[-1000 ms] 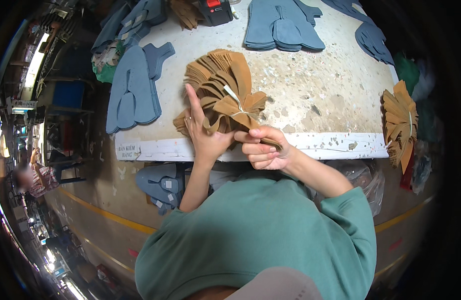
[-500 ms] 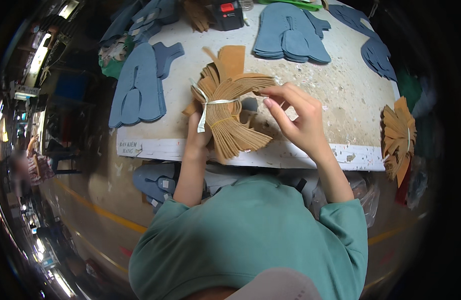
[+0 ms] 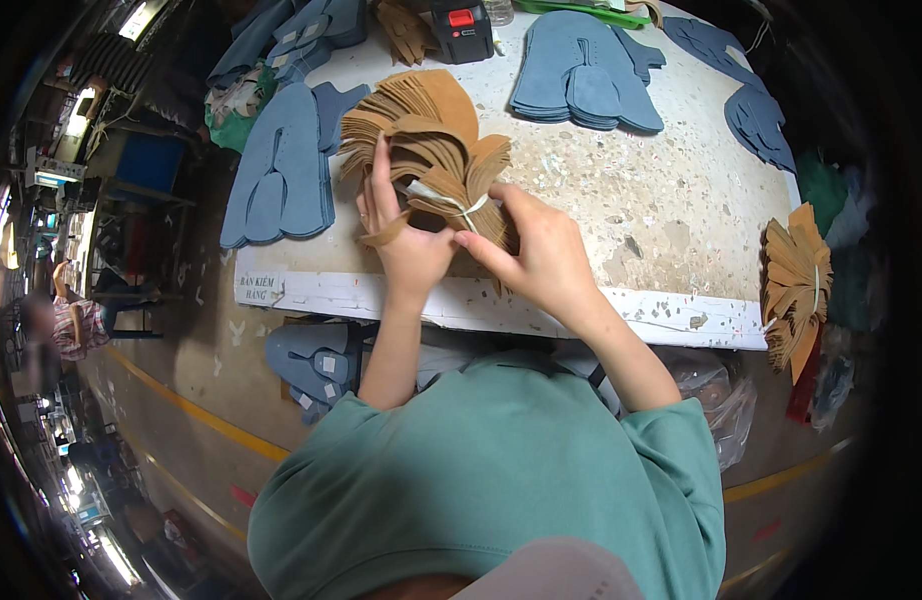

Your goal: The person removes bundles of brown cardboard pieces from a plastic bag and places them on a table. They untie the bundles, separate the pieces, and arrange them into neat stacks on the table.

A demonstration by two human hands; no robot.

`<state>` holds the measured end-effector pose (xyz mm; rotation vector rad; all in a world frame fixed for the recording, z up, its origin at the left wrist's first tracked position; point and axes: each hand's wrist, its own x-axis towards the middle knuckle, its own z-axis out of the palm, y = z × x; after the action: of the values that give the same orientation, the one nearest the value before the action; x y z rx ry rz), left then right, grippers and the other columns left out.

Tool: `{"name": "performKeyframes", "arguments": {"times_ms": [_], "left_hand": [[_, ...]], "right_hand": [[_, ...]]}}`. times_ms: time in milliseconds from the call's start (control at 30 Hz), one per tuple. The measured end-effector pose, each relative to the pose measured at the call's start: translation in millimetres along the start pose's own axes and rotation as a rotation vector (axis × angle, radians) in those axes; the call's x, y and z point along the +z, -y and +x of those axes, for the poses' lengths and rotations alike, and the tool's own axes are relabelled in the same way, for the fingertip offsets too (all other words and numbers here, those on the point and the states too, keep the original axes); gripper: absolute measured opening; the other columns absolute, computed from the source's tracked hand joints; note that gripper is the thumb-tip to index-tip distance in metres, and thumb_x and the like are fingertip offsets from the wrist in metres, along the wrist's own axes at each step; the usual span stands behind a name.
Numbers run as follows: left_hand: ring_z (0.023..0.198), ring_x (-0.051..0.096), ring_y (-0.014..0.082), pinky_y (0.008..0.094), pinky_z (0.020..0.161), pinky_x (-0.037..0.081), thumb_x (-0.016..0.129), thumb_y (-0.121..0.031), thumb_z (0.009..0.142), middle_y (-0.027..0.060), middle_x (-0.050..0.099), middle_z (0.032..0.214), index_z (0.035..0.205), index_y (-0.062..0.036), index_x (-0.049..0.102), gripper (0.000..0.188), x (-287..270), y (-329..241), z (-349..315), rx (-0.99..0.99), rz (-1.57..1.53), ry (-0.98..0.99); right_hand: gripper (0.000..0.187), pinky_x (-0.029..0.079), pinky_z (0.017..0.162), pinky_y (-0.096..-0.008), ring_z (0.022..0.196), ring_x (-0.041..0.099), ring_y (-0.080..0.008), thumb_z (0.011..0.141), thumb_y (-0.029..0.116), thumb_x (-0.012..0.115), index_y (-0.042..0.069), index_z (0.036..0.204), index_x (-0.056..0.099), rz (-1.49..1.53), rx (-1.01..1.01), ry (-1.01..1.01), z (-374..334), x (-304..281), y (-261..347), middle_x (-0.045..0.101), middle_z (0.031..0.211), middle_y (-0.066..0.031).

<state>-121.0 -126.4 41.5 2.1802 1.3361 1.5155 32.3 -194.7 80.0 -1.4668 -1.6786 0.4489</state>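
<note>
Above the table's near edge I hold a bundle of tan-brown leather pieces (image 3: 436, 105), tied round its middle with a white band. The pieces fan out toward the far left. My left hand (image 3: 409, 245) is closed on the near left side of the bundle, its fingers reaching up among the curved pieces. One narrow brown piece crosses that hand. My right hand (image 3: 546, 245) grips the bundle by the white tie, the thumb on the near side and some fingers hidden behind the leather. The two thumbs are close together.
Blue-grey shoe-upper pieces lie in stacks at left (image 3: 278, 170) and far right (image 3: 586, 75). At the back are a black battery pack (image 3: 463, 30) and a green tray (image 3: 586, 12). Another tied brown bundle (image 3: 796, 285) sits beyond the table's right edge.
The bundle has turned, its fanned ends now toward the far left. My right hand has moved left and down to the tie. My left hand, earlier mostly hidden, now shows in front.
</note>
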Motion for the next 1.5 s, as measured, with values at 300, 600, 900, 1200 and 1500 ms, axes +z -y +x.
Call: {"name": "performKeyframes", "arguments": {"times_ms": [300,600,900,1200,1500], "left_hand": [[0.11,0.05,0.0316,0.042,0.097,0.038,0.084,-0.024,0.051,0.0098,0.056,0.124,0.141,-0.0143,0.042,0.099,-6.7,-4.5,-6.4,0.036,0.104,0.257],[0.114,0.049,0.0341,0.046,0.099,0.036,0.078,-0.03,0.062,0.0132,0.052,0.124,0.137,-0.0167,0.047,0.082,4.1,1.2,11.6,-0.069,0.256,0.443],[0.123,0.05,0.0295,0.0419,0.105,0.038,0.077,-0.022,0.07,0.0141,0.054,0.13,0.131,-0.0055,0.052,0.068,-79.4,-0.4,12.5,0.082,-0.073,0.334],[0.088,0.064,0.0261,0.0333,0.08,0.051,0.08,-0.006,0.06,0.0101,0.066,0.098,0.108,-0.0069,0.067,0.05,-62.1,2.8,1.0,0.051,0.056,0.289],[0.086,0.063,0.0212,0.0325,0.081,0.046,0.077,-0.014,0.06,0.0054,0.068,0.094,0.104,-0.0105,0.071,0.045,-79.1,22.0,16.4,0.173,0.139,0.43]], "right_hand": [[0.032,0.049,0.058,-0.0385,0.058,0.061,-0.0337,0.072,0.025,0.072,0.001,0.093,0.068,0.035,-0.1,0.521,14.1,-37.8,-52.8,0.06,0.062,-0.0183],[0.043,0.049,0.061,-0.0326,0.064,0.064,-0.0208,0.086,0.038,0.067,0.001,0.108,0.067,0.241,0.041,0.484,6.0,-18.5,-62.1,0.065,0.071,-0.0131],[0.04,0.051,0.082,-0.0271,0.086,0.066,-0.0153,0.096,0.007,0.048,-0.014,0.13,0.044,1.016,0.295,0.733,20.8,4.0,-45.0,0.066,0.105,-0.0134],[0.049,0.041,0.084,-0.0383,0.108,0.05,-0.0261,0.069,0.022,0.074,0.01,0.114,0.058,-0.122,-0.601,0.152,45.5,21.5,-27.6,0.054,0.11,-0.0094],[0.052,0.039,0.096,-0.042,0.121,0.049,-0.0312,0.066,0.012,0.069,0.01,0.117,0.055,-0.255,-0.542,0.082,36.4,43.2,-44.5,0.056,0.116,-0.0074]]}}
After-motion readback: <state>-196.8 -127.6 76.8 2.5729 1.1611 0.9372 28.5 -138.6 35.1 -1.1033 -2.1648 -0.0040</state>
